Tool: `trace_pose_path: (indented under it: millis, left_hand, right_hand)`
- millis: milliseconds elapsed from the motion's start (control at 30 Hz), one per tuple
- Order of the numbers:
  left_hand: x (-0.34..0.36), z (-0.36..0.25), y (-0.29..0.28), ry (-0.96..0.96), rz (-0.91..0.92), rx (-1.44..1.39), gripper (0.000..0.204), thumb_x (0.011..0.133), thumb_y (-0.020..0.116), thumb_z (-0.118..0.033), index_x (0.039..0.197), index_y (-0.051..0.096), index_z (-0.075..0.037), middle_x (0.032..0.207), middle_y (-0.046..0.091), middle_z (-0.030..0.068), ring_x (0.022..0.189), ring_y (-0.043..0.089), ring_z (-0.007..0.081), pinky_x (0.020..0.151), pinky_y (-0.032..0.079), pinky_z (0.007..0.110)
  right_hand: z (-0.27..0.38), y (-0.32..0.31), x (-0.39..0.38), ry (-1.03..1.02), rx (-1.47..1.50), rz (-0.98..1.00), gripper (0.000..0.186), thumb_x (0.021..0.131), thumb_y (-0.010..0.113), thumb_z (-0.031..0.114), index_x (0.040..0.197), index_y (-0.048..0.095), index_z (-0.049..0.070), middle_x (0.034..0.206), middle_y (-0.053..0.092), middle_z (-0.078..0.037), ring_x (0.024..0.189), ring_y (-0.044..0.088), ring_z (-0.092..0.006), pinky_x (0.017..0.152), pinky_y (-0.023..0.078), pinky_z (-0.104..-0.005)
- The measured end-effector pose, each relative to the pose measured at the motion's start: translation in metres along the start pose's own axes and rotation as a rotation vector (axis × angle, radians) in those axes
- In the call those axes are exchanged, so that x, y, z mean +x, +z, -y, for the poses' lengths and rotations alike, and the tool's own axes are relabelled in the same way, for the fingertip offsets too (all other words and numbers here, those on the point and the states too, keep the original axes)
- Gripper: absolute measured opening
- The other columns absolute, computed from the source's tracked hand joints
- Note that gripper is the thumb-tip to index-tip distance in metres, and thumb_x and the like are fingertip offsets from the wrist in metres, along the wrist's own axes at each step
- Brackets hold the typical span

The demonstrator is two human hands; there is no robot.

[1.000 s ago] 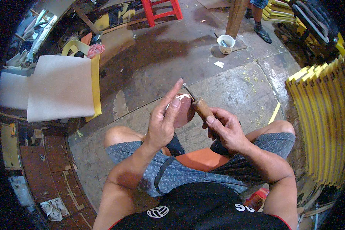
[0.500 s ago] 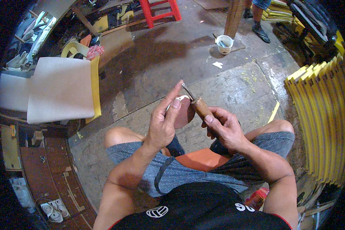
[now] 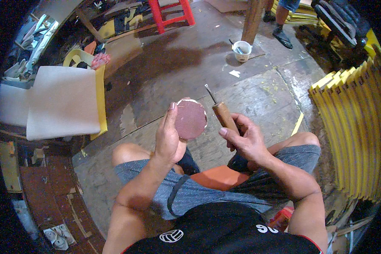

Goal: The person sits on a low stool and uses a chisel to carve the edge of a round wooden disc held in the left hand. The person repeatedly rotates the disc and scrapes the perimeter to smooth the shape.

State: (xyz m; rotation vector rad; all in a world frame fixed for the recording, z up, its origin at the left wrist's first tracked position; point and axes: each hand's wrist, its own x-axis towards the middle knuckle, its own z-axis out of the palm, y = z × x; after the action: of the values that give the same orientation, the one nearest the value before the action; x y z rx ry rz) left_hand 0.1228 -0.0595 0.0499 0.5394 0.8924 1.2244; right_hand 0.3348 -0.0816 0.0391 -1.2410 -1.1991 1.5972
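My left hand [image 3: 167,142] is closed around the left edge of a round maroon disc [image 3: 191,120] with a pale, ragged rim, its flat face turned up toward me. The thumb shows at the disc's edge, and the other fingers are mostly hidden behind it. To the right, my right hand [image 3: 249,137] grips a wooden-handled awl [image 3: 225,116] by the handle. Its thin metal shaft points up and left, with a small bright tip. Awl and disc are apart, both held above the floor between my knees.
Beside me on the left is a pale cushioned panel [image 3: 65,101] with yellow foam at its edge. Yellow-edged sheets [image 3: 347,131] are stacked on the right. Ahead stand a white tub [image 3: 241,51], a wooden post [image 3: 252,21] and a red stool [image 3: 173,23]. Another person's foot [image 3: 282,38] shows beyond.
The awl's tip has come away from my left index fingertip. My left hand has moved slightly left and turned the disc's face toward me.
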Motion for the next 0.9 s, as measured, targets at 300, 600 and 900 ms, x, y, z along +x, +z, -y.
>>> trace_pose_path:
  millis: [300,600,900]
  left_hand:
    - [0.005,-0.033,-0.008,0.107,-0.127,-0.080,0.046,0.099,0.047,-0.048,0.120,0.060,-0.009,0.114,0.066,0.0079,0.107,0.062,0.0241,0.094,0.049,0.042]
    - [0.005,-0.084,-0.032,0.384,-0.310,-0.147,0.041,0.097,0.055,-0.040,0.124,0.058,-0.008,0.120,0.064,0.0097,0.109,0.063,0.0265,0.092,0.051,0.044]
    - [0.012,-0.093,-0.034,0.340,-0.338,-0.197,0.041,0.100,0.052,-0.038,0.125,0.057,-0.006,0.118,0.064,0.0100,0.109,0.062,0.0288,0.091,0.052,0.044]
  right_hand:
    - [0.008,-0.013,0.009,0.107,-0.200,0.063,0.063,0.089,0.064,0.015,0.145,0.038,0.004,0.107,0.063,-0.010,0.069,0.059,-0.0112,0.055,0.049,-0.0267]
    - [0.068,-0.093,0.061,-0.173,-0.632,-0.138,0.040,0.087,0.065,0.008,0.126,0.057,0.001,0.093,0.065,-0.006,0.075,0.060,-0.0109,0.064,0.052,-0.0274]
    - [0.078,-0.248,0.254,-0.168,-0.781,-0.583,0.037,0.082,0.070,0.022,0.110,0.066,-0.002,0.084,0.070,-0.010,0.065,0.067,-0.0149,0.063,0.054,-0.0289]
